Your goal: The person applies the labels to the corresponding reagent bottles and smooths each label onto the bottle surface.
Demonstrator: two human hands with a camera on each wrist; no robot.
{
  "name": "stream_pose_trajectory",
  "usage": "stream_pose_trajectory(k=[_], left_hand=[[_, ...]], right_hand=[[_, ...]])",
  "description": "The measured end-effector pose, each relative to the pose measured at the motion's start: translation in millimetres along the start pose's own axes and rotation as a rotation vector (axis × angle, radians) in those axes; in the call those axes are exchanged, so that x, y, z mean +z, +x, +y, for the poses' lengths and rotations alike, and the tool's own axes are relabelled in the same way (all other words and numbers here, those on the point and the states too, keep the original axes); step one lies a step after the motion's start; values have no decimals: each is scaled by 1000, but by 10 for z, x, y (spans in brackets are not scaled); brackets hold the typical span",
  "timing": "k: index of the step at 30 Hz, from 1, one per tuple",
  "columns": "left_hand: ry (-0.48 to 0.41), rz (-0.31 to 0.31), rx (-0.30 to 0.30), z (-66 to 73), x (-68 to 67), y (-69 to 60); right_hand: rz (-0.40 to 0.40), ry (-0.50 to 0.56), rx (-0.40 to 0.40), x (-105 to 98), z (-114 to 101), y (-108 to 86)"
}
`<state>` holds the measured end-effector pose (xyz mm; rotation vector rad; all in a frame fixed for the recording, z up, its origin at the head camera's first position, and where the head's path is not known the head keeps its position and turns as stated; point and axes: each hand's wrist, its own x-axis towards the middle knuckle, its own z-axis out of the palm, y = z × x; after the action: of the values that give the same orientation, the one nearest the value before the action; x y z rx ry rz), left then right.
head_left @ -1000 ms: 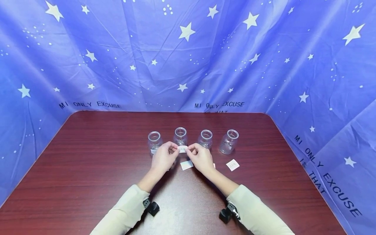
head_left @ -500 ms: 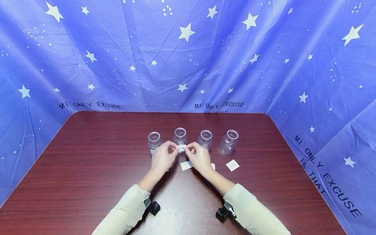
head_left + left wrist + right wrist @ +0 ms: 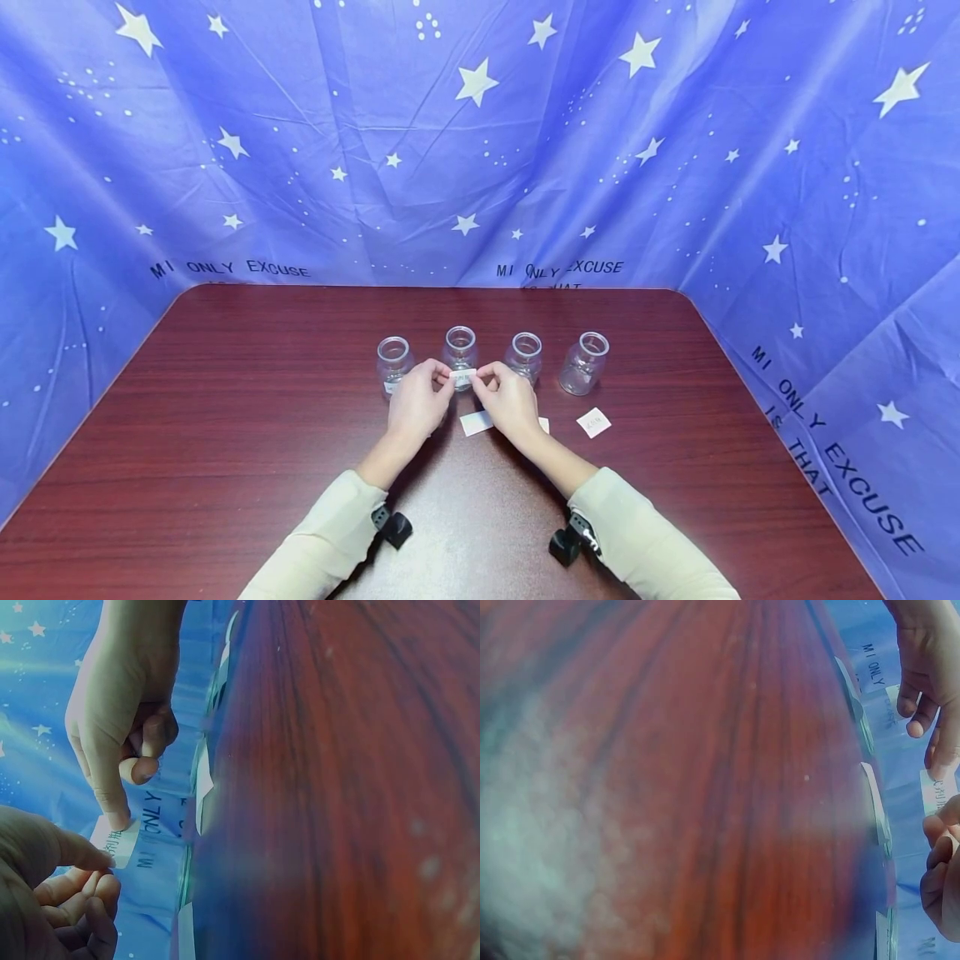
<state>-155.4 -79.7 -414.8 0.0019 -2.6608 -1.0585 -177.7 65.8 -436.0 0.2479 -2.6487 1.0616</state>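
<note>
Between the tabletop's (image 3: 225, 417) side edges, left hand (image 3: 417, 406) and right hand (image 3: 512, 406) both pinch a label (image 3: 463, 377) near a jar (image 3: 460, 353), so uneven pulling may crease it.

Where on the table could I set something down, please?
In the head view, bare tabletop lies left of the leftmost jar, right of the rightmost paper, and between jars and curtain. The middle is crowded: left hand and right hand pinch a label among jars and papers.
</note>
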Motion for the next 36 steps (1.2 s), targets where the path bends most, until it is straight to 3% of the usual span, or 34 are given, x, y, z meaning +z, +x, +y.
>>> stream_pose_trajectory(k=[17, 27, 36], left_hand=[[-7, 3, -5, -16, -13, -5], [49, -3, 7, -13, -6, -21], [72, -34, 15, -21, 11, -3]], right_hand=[[-15, 17, -2, -5, -9, 8], [-5, 24, -13, -1, -6, 11], [-7, 9, 31, 0, -3, 14]])
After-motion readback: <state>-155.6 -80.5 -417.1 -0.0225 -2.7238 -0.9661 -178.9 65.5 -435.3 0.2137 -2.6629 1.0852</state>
